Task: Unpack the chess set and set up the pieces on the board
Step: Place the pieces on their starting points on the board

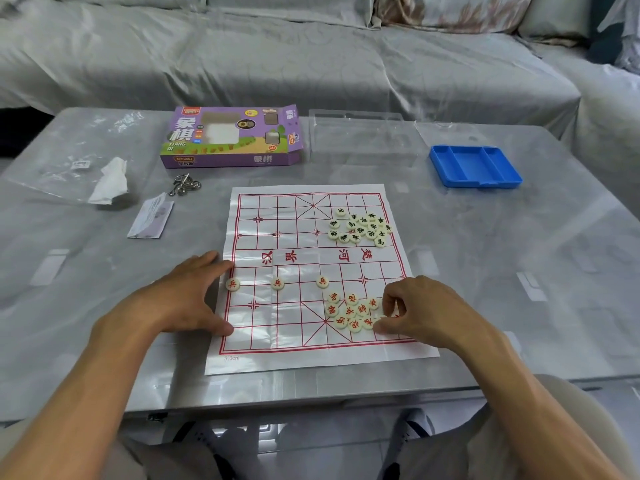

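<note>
Two bare forearms reach up from the bottom of the frame onto a grey table (485, 306). At centre lies the paper board (311, 355), a white sheet with a red grid. Resting flat on the board's left edge is the left hand (187, 299), fingers straight and spread, holding nothing. Lower right on the board, the right hand (422, 310) has its fingers curled down into a cluster of red pieces (349, 311); whether it pinches one I cannot tell. Three red soldier pieces (277, 283) stand apart in a row across the near half. Bunched in the board's upper right is a heap of black pieces (360, 227). Beyond the board sit a purple box (232, 136), upper centre, and a blue tray (475, 166), upper right.
</note>
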Demonstrator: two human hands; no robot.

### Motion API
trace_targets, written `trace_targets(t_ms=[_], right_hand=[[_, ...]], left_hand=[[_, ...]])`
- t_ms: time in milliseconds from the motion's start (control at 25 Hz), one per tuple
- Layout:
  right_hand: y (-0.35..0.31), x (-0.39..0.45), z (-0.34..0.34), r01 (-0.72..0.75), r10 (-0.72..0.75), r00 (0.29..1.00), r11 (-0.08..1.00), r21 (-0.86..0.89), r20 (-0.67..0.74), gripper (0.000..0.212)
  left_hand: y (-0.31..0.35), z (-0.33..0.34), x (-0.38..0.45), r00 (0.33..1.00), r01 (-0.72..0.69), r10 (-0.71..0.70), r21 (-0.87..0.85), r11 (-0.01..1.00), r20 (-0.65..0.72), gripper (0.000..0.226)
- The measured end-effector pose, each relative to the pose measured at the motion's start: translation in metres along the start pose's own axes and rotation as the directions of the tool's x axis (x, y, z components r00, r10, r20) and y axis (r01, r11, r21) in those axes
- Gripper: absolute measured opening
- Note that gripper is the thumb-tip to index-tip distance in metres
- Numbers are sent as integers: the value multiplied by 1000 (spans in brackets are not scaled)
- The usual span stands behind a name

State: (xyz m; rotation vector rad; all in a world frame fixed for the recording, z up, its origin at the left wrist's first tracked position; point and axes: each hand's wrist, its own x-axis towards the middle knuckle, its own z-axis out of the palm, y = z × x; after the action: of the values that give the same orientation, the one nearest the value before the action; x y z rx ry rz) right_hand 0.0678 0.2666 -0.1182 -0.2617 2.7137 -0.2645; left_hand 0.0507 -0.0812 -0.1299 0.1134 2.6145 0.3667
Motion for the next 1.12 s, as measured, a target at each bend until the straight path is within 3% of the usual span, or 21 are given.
trace_targets(t_ms=[120,240,560,880,1120], right_hand=[[1,-1,-2,28,-28,999,1000,12,26,23],[1,-1,-1,-17,17,999,1000,-7,27,31],[2,1,1,-36,36,999,999,3,29,28],[-7,33,-18,-2,28,980,992,130,-197,22],[-7,56,-16,20,-12,989,998,54,-144,24]], left_hand=[[0,-1,-1,1000,0,0,7,1000,4,120],[1,-2,-1,1000,4,-4,12,1000,10,119],[3,-3,-2,1000,-2,2,14,1000,9,118],[1,-1,0,1000,5,-5,19,1000,10,118],[-1,0,1,1000,12,-12,21,1000,14,118]])
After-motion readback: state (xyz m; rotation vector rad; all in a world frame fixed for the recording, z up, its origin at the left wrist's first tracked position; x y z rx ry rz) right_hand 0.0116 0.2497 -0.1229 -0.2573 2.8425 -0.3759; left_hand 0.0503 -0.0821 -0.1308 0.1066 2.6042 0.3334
